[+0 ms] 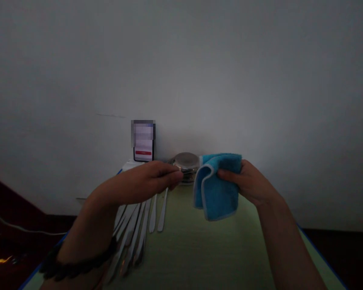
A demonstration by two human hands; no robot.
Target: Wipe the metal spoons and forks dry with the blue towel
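My left hand (160, 177) is closed, thumb and fingers pinched on a thin metal utensil (188, 173). Only a narrow shiny strip of it shows, reaching toward the cloth; its kind is hidden. A folded light-blue cloth (220, 193) with pale edging hangs from my right hand (249, 181), which grips its right side between thumb and fingers. Just behind my left fingertips are round shiny metal dishes (186, 160), apparently stacked, against the wall. Several metal cutlery pieces (143, 225) lie side by side on the table below my left forearm, which partly covers them.
A phone (143, 141) with a lit screen stands against the pale wall (230, 80), behind my left hand. The light-green table (205, 253) has blue edges. A white cable (27, 230) runs across the dark area at left.
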